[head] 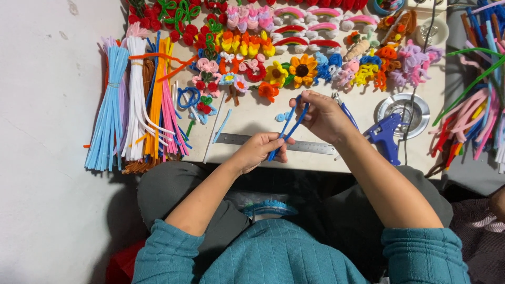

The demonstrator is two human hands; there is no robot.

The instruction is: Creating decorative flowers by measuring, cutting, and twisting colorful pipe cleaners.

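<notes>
Nearest the body, the left hand (258, 151) pinches the lower end of a dark blue pipe cleaner (288, 128), folded double. Its long axis slants up and to the right, the fold at the right hand (322, 117), whose fingertips close on that top end. Looks like the bending step; the next move likely needs a firm twist. Both hover above the steel ruler (305, 146) on the counter (252, 118), finished flowers (302, 70) beyond.

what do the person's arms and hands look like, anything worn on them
Both hands, the left hand and the right hand, are bare: no gloves, and no rings or watch that I can make out. The forearms are uncovered. Teal ribbed knit sleeves are pushed up to about the elbows, with thick bunched cuffs.
</notes>
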